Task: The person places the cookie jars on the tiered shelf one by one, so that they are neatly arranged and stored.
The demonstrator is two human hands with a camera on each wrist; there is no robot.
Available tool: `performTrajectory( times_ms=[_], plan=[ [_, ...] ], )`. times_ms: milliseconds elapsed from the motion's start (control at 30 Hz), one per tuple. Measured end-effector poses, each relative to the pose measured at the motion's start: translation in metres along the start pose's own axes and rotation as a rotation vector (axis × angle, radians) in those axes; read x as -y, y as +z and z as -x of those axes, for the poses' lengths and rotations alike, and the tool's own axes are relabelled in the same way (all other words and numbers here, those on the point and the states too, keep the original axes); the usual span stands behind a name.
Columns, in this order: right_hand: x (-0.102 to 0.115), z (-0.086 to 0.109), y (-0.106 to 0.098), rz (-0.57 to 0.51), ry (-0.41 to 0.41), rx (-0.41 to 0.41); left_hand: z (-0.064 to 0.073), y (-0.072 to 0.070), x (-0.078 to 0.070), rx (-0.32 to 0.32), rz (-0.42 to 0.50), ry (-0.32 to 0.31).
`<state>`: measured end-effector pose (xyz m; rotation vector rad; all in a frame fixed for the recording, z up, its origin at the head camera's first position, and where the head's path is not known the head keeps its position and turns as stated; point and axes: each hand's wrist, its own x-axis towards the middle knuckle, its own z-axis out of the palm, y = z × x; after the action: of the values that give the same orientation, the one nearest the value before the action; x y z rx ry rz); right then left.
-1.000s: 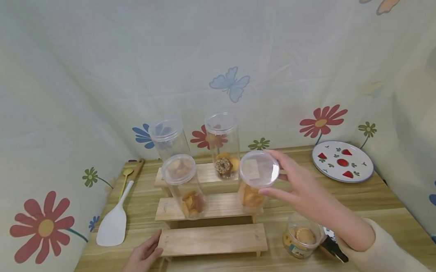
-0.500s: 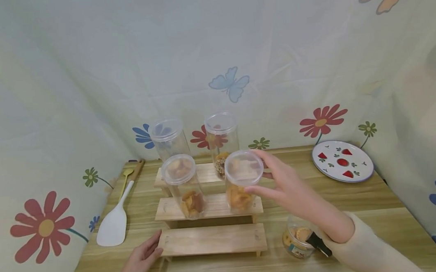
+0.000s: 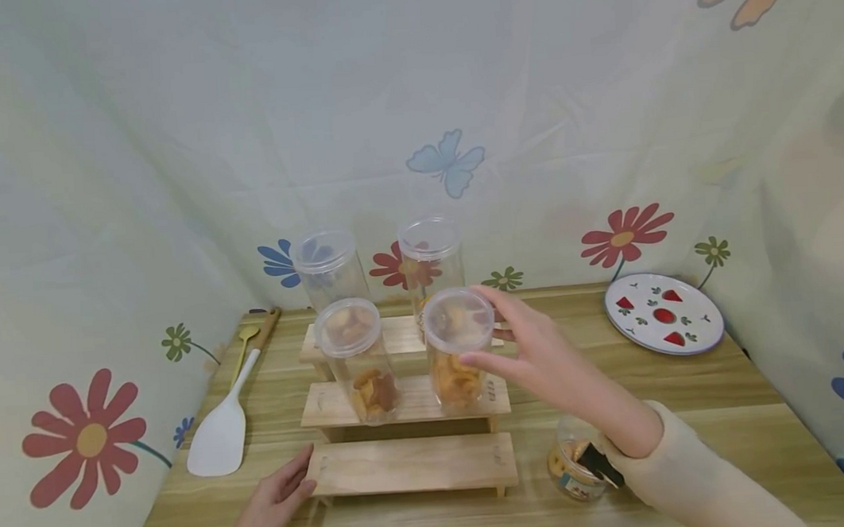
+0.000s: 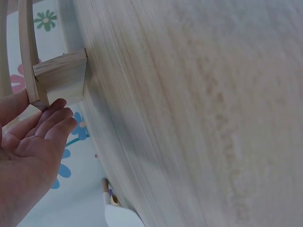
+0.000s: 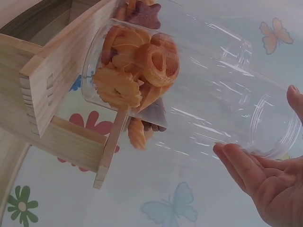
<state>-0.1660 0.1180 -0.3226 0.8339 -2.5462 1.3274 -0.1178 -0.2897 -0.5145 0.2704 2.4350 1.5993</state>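
My right hand (image 3: pixel 545 356) holds a clear lidded jar (image 3: pixel 457 325) by its top, thumb at the front and fingers behind. The jar, part filled with golden cookies (image 5: pixel 135 68), stands upright on the middle step of a wooden tiered stand (image 3: pixel 413 464). In the right wrist view, my right hand (image 5: pixel 272 182) spans the lid end. My left hand (image 3: pixel 269 498) grips the left end of the lowest step. Its thumb and fingers lie on either side of the board end (image 4: pixel 31 61) in the left wrist view.
Left of the held jar stands another cookie jar (image 3: pixel 355 354). Two tall jars stand on the top step, one clear jar (image 3: pixel 329 268) and one cookie jar (image 3: pixel 430 255). A small cookie tub (image 3: pixel 572 462), white spatula (image 3: pixel 219 437), yellow spoon (image 3: pixel 243 348) and patterned plate (image 3: pixel 636 328) surround the stand.
My right hand has moved the jar leftward along the middle step, closer to the other cookie jar. My left hand has stayed at the lowest step's end.
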Motion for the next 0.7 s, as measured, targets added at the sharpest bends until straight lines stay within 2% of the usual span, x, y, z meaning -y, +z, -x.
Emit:
performTrajectory(
  times_ms=[533, 700],
  plan=[
    [-0.008, -0.009, 0.012, -0.031, 0.043, 0.014, 0.0, 0.001, -0.001, -0.006, 0.002, -0.003],
    [-0.011, -0.009, 0.016, -0.034, 0.047, 0.015, 0.0, 0.0, 0.0, 0.01, 0.019, -0.012]
  ],
)
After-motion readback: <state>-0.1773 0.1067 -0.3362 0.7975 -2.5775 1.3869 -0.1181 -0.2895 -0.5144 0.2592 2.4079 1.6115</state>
